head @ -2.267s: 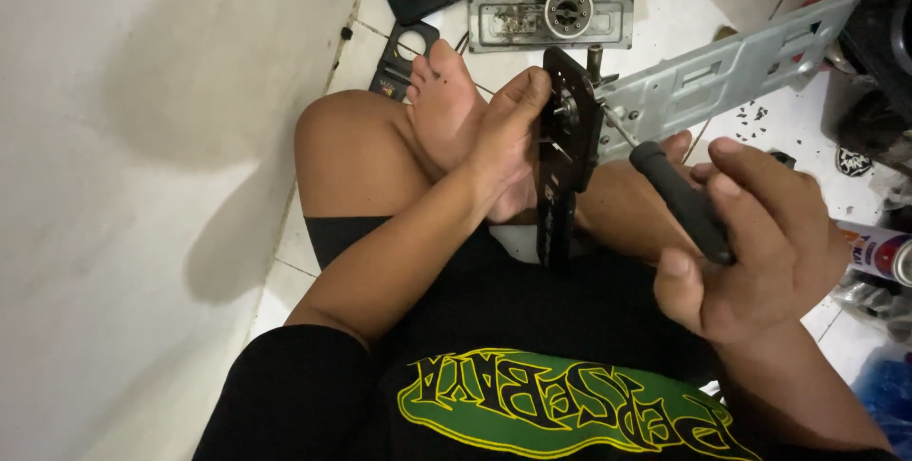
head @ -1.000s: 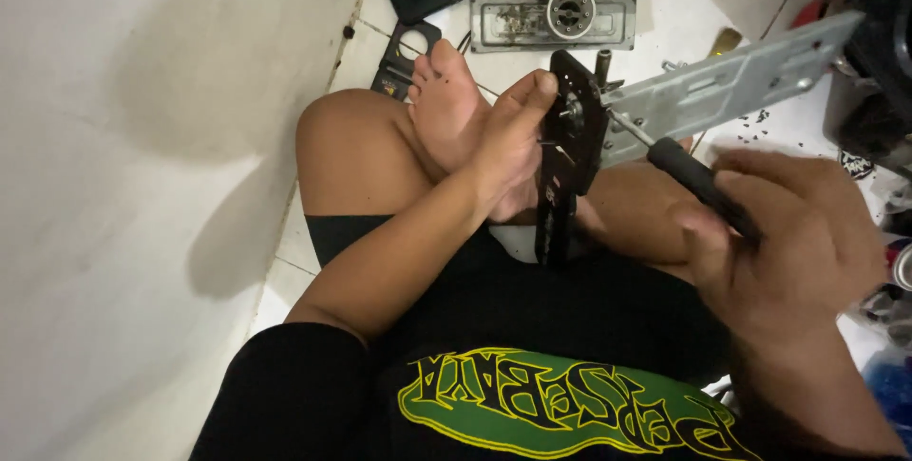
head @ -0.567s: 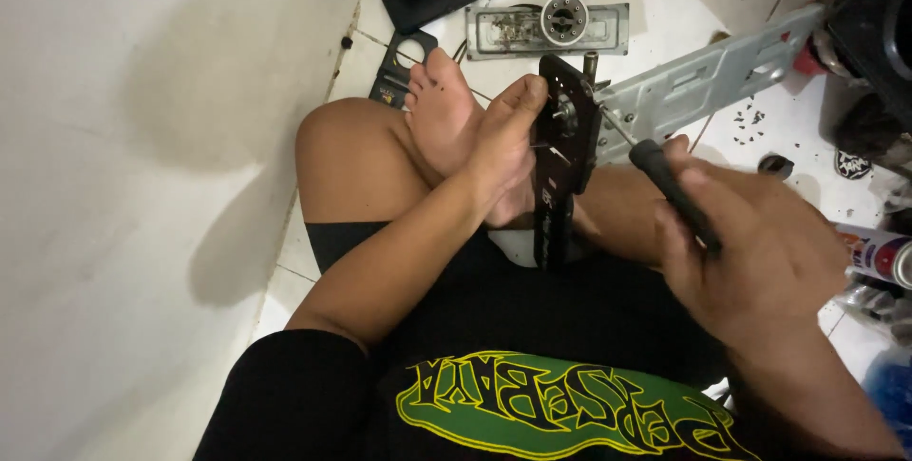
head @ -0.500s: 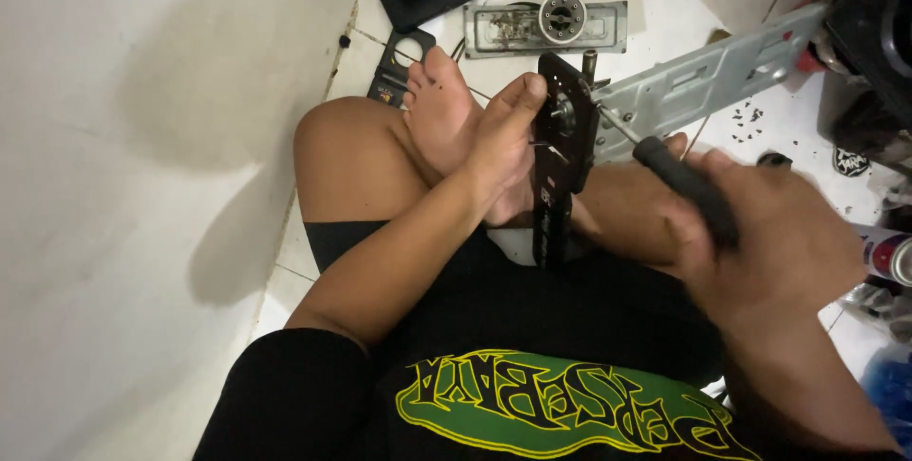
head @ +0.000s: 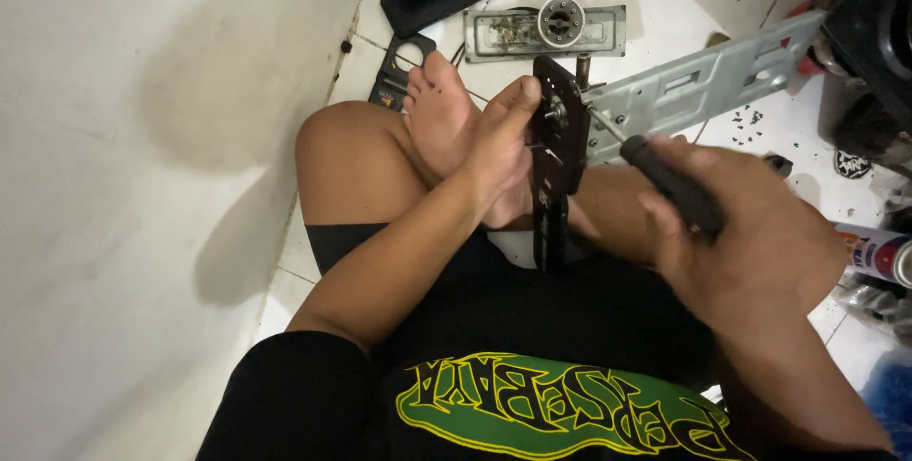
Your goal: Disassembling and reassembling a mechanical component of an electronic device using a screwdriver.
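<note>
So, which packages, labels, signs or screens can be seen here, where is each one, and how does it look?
Spray can: lying on the floor at the right edge, beside the right hand; a cylinder with a white, red and blue label.
Shirt print: on the black shirt at the bottom; green and yellow lettering inside an oval outline.
No screens or signs show.

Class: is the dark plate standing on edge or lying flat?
On edge: the dark plate stands upright on the lap, left hand steadying it.
</note>
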